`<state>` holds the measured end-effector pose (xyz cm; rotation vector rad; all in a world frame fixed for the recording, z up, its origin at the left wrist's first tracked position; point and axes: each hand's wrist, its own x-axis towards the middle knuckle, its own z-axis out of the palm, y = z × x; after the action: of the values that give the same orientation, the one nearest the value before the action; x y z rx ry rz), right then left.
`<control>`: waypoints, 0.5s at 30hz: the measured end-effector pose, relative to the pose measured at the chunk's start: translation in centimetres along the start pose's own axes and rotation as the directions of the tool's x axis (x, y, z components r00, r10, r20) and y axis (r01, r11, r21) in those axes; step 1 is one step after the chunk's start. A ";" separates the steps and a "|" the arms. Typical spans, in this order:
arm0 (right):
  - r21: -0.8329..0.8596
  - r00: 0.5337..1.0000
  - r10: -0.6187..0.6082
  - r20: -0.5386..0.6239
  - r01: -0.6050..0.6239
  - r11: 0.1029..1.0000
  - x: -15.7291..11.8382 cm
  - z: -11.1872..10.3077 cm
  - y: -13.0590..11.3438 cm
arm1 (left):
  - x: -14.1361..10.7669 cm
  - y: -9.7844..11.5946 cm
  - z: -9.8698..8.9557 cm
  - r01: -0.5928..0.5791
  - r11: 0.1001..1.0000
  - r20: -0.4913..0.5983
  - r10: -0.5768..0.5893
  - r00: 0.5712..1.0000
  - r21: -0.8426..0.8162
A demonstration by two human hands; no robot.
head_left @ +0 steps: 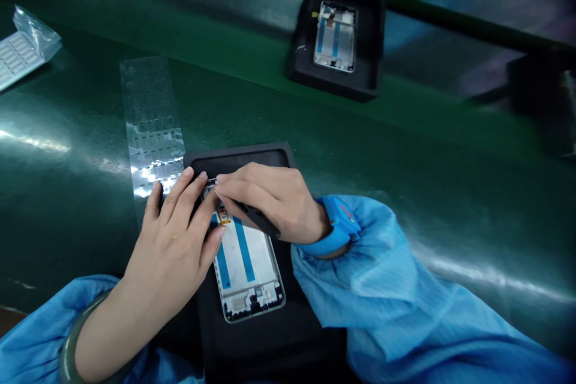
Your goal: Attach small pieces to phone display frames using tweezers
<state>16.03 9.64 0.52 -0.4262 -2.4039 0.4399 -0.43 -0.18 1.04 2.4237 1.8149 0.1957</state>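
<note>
Left hand [173, 240] spread, fingers resting on the upper end of a phone display frame [246, 270] lying in a black tray [238, 156]. Right hand [263, 201] pinching black-handled tweezers [256, 220] — tips at the frame's top edge. Clear film sheet [153, 126] just beside the tray.

A black tray [335, 87] holding a phone frame [335, 36] sits on the green bench [67, 102].

On my feed the op wears a blue smock [382, 294], sleeves loose, finely striped & bunched at the cuffs, one either side of the black tray [238, 157]. R of tray: wide blue wrist strap [338, 227] w/ small red marking. L of tray: thick grey-green bangle [67, 345], material hard to tell.
</note>
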 end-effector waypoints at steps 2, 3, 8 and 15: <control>-0.032 0.999 -0.042 0.019 0.043 0.999 -0.1 -0.1 0.0 | 0.0 0.0 0.0 0.002 1.000 0.004 -0.002 1.000 -0.001; -0.037 0.999 -0.045 0.019 0.046 0.998 -0.2 -0.1 -0.1 | 0.0 0.0 0.0 0.003 1.000 0.005 -0.003 1.000 -0.003; 0.049 0.986 0.124 -0.116 -0.119 0.992 0.0 0.5 0.0 | 0.0 -0.1 0.1 -0.010 1.000 -0.010 0.010 1.000 -0.011; 0.134 0.944 0.260 -0.205 -0.236 0.963 0.4 0.7 0.0 | 0.0 -0.1 0.2 -0.012 1.000 -0.010 0.011 1.000 -0.004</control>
<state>15.32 9.66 0.25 -0.6968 -2.1081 0.5973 -0.55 -0.16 0.84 2.4357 1.8036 0.2128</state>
